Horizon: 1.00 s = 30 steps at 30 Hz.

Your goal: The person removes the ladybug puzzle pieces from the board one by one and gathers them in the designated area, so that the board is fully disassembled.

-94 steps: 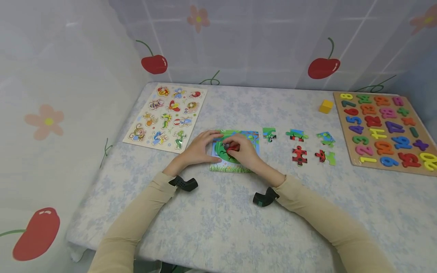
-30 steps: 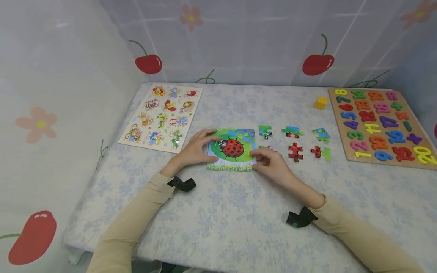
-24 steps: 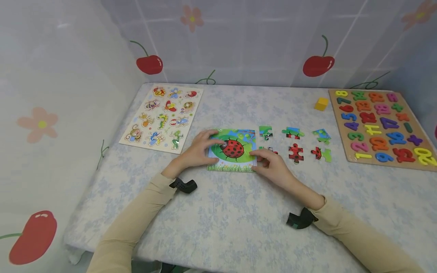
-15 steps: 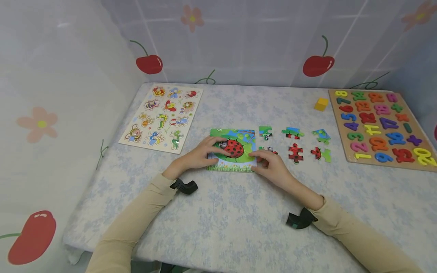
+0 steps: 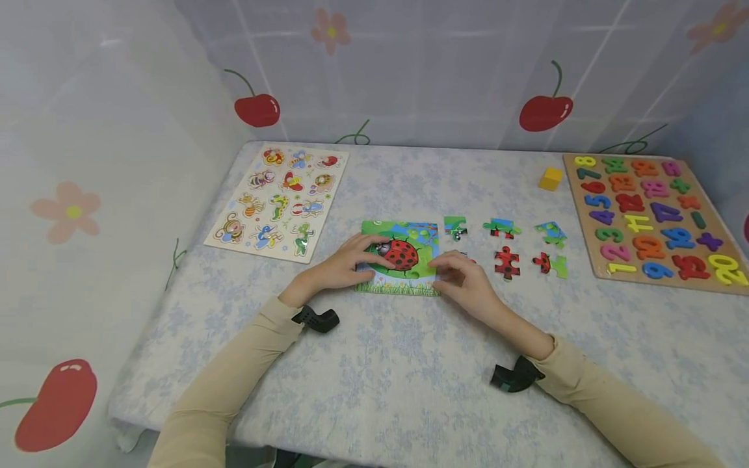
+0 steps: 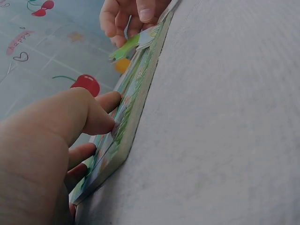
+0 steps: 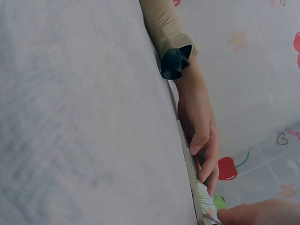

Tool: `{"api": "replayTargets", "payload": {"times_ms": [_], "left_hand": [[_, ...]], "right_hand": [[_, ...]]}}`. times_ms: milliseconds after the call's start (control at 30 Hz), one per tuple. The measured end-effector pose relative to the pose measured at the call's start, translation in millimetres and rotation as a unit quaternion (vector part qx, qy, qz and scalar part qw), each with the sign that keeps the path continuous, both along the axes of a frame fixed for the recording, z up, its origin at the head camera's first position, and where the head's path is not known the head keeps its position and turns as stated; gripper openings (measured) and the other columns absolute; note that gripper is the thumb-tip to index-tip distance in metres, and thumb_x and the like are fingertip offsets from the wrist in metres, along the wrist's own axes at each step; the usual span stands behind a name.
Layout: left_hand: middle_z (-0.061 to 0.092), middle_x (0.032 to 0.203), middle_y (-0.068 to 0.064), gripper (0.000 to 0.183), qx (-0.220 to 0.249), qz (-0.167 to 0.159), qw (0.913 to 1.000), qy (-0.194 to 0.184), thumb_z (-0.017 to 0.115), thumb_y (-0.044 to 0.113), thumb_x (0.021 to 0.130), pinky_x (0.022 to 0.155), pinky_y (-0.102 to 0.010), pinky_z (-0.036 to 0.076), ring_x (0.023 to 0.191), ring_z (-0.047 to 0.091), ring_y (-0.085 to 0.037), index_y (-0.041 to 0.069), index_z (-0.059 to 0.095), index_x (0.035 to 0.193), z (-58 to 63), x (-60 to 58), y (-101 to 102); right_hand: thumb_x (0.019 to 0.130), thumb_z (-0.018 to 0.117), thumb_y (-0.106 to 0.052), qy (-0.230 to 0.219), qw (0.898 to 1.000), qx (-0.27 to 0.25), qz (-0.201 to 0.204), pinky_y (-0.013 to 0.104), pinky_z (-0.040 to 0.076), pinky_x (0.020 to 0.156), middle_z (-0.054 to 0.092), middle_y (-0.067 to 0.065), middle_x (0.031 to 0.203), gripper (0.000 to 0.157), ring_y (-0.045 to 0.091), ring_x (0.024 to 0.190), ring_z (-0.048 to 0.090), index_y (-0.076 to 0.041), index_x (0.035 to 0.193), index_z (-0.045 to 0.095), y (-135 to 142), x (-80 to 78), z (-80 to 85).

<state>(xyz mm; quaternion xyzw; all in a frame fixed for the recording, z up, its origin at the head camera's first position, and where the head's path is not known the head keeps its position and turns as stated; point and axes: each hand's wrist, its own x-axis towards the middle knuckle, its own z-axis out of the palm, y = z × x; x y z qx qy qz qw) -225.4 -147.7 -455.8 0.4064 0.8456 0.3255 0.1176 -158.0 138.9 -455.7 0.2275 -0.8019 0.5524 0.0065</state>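
A ladybug jigsaw board (image 5: 398,287) lies on the table between both hands. The left hand (image 5: 339,268) rests on its left side, fingers spread over the ladybug's head and the thumb near the lower left edge. At the lower right edge, the right hand (image 5: 468,283) pinches a green and pale jigsaw piece (image 6: 127,48), seen tilted up from the board in the left wrist view. Most of that piece is hidden by the fingers in the head view. Just beyond the right hand, a red piece (image 5: 471,257) on the cloth is partly covered by it.
Several loose pieces, such as a red spotted one (image 5: 506,263) and a ladybug-head one (image 5: 550,264), lie right of the board. A yellow block (image 5: 550,179) stands behind them, beside a number board (image 5: 597,250). An insect peg board (image 5: 266,221) lies at left.
The right hand has moved from the board's middle, where it held a dark red piece, to the right edge. A partly hidden piece now lies beside the board. The left hand has shifted slightly nearer.
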Motion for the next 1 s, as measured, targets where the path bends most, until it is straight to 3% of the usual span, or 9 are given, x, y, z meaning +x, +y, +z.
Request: {"api": "replayTargets", "payload": {"times_ms": [200, 367, 500, 700, 1000], "left_hand": [[0.032, 0.153, -0.007, 0.035, -0.001, -0.003, 1.0, 0.003, 0.07, 0.028, 0.085, 0.118, -0.057, 0.008, 0.146, 0.018, -0.032, 0.025, 0.067, 0.12, 1.9, 1.5, -2.0], [0.032, 0.153, -0.005, 0.036, -0.004, -0.003, 1.0, 0.006, 0.07, 0.03, 0.085, 0.117, -0.056, 0.014, 0.145, 0.02, -0.03, 0.026, 0.067, 0.12, 1.5, 0.8, -2.5], [0.032, 0.153, -0.005, 0.036, -0.007, -0.002, 0.9999, 0.007, 0.07, 0.03, 0.085, 0.117, -0.055, 0.014, 0.145, 0.02, -0.029, 0.026, 0.067, 0.121, 1.5, 1.0, -1.5], [0.032, 0.153, -0.005, 0.036, -0.007, -0.003, 1.0, 0.003, 0.07, 0.029, 0.085, 0.116, -0.057, 0.014, 0.145, 0.02, -0.03, 0.026, 0.067, 0.121, 2.1, 1.2, 1.7], [0.032, 0.153, -0.007, 0.035, 0.002, -0.003, 1.0, 0.007, 0.071, 0.028, 0.085, 0.115, -0.059, 0.016, 0.144, 0.021, -0.032, 0.025, 0.067, 0.12, 0.2, 0.9, -0.2]], "right_hand": [[0.084, 0.063, 0.011, -0.007, 0.999, -0.04, -0.001, 0.016, 0.052, 0.072, 0.058, 0.021, 0.104, 0.021, 0.02, 0.086, 0.062, 0.007, 0.105, 0.064, -1.8, -1.7, -1.7], [0.086, 0.063, 0.007, -0.066, 0.996, -0.055, -0.036, 0.018, 0.053, 0.069, 0.059, 0.014, 0.105, 0.018, 0.013, 0.086, 0.063, 0.002, 0.103, 0.065, 3.1, -1.2, 2.5], [0.086, 0.062, 0.005, -0.111, 0.99, -0.047, -0.072, 0.019, 0.053, 0.07, 0.061, 0.003, 0.106, 0.02, 0.003, 0.085, 0.062, 0.003, 0.106, 0.065, 16.2, 3.3, 15.5], [0.088, 0.062, 0.002, -0.141, 0.982, -0.001, -0.129, 0.016, 0.051, 0.066, 0.057, -0.019, 0.101, 0.024, -0.003, 0.083, 0.059, 0.008, 0.111, 0.061, 58.7, 22.8, 27.0], [0.093, 0.059, -0.01, -0.208, 0.958, 0.026, -0.194, 0.015, 0.05, 0.064, 0.061, -0.028, 0.095, 0.019, -0.006, 0.08, 0.059, -0.011, 0.112, 0.064, 133.5, 56.8, 28.4]]}}
